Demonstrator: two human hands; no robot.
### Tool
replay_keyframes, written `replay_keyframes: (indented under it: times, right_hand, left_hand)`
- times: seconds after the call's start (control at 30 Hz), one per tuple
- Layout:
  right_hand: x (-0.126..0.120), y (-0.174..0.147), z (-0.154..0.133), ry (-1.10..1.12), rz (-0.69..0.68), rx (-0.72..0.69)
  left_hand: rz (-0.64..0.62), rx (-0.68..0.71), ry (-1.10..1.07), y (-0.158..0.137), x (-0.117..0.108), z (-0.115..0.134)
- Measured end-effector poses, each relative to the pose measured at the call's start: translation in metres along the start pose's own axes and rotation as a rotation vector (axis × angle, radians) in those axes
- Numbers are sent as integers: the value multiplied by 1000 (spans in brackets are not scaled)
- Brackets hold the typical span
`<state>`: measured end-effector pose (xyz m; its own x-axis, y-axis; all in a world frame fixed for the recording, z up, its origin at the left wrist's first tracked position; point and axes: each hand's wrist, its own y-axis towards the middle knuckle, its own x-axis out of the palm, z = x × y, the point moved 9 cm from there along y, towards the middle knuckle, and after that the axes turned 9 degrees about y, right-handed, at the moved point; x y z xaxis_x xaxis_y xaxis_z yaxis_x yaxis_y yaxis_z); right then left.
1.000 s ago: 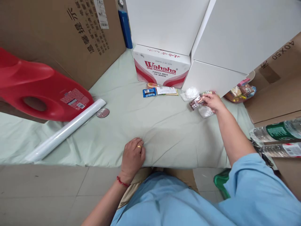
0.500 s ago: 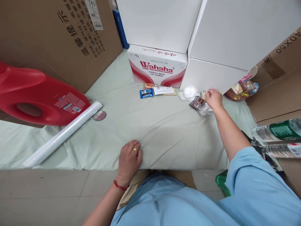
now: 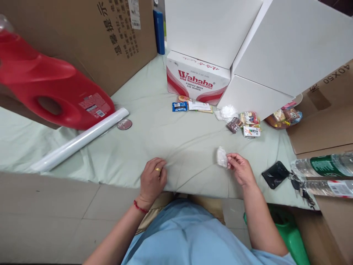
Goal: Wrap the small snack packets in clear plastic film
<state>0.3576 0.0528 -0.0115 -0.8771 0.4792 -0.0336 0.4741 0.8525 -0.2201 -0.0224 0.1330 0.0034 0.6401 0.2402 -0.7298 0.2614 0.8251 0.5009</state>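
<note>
Pinching a crinkled clear plastic wrapper (image 3: 221, 157) in the right hand (image 3: 239, 167), left of the fingertips (image 3: 232, 157), long axis fore-and-aft; resting the curled left hand (image 3: 153, 177), contents, if any, hidden, well apart on green cloth (image 3: 168, 136).

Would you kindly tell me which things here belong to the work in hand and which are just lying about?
Seemingly part of the work:
- crumpled clear plastic, pinched in the right hand
- snack packets beyond it

Seemingly just lying about:
- red jug
- white roll
- keys
- bottles
</note>
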Motion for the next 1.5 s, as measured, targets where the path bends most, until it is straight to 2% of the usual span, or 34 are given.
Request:
replay_keyframes:
  times: [0.07, 0.17, 0.23, 0.33, 0.47, 0.6, 0.7, 0.83, 0.93, 1.0, 1.1, 1.2, 1.3, 1.37, 1.4, 1.43, 1.5]
  right_hand:
    - [37, -26, 15, 356, -33, 117]
    - [97, -52, 28, 682, -112, 283]
    - [127, -62, 32, 782, -185, 379]
    - [146, -68, 31, 820, -283, 474]
    - [130, -58, 26, 804, -277, 502]
    - [101, -42, 19, 775, -125, 364]
    - [86, -41, 9, 597, -46, 129]
    - [77, -56, -23, 129, -20, -313]
    - [82, -67, -49, -200, -76, -577]
    - [95, -69, -57, -404, -192, -674]
    - [116, -67, -52, -576, -394, -698]
    - [126, -64, -40, -551, -464, -627]
    - [124, -64, -32, -489, -375, -572]
    - [118, -65, -31, -449, -286, -552]
    - [116, -66, -31, -431, -246, -536]
    - [113, -67, -31, -413, -210, -518]
    - [110, -69, -31, -370, -159, -475]
  left_hand:
    - [-27, -51, -133, -3, 1, 10]
    - [-212, -104, -505, -8, 22, 43]
    - [-282, -203, -724, -8, 35, 59]
    - [-324, -451, -899, -4, 50, 52]
    - [-382, -644, -953, -1, 51, 24]
    - [-412, -727, -901, -6, 44, 10]
    - [-445, -717, -848, -9, 45, 15]
    - [-506, -722, -827, -10, 55, 20]
    - [-579, -684, -841, -9, 61, 27]
    - [-624, -656, -863, -8, 62, 33]
    - [-679, -625, -889, -7, 62, 41]
    - [-596, -667, -846, -6, 58, 37]
    - [-313, -771, -668, -7, 40, 20]
    - [-127, -784, -542, -9, 22, 17]
    - [-74, -776, -499, -10, 16, 19]
    - [-66, -761, -474, -12, 14, 22]
    - [-143, -720, -460, -14, 18, 33]
